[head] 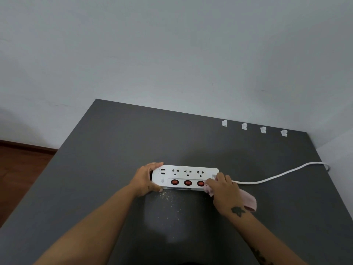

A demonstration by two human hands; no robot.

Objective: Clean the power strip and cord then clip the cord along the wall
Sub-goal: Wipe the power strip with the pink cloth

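power strip [186,176] lay flat on the dark grey table [118,142], near the front middle, its three sockets and three red switches [187,182] facing up. the left hand [146,178] wrapped its grip around the strip's usb end, thumb on the near edge and fingers over the far edge, apparently to keep the body from sliding under the wiping. the right hand [222,190] pressed a pink cloth [247,200] against the strip's cord end, beside the last switch, its grip closed on the cloth, whose loose tail trailed out behind the wrist. this looked like the cleaning step, partway done. pale crumbs [168,197] were scattered on the table just in front of the strip, likely brushed off it. the white cord [277,175] ran from the strip's right end across the table to the right edge, unclipped. four white cord clips [244,126] sat in a row along the far edge by the wall [172,54], all empty, well apart from the strip.
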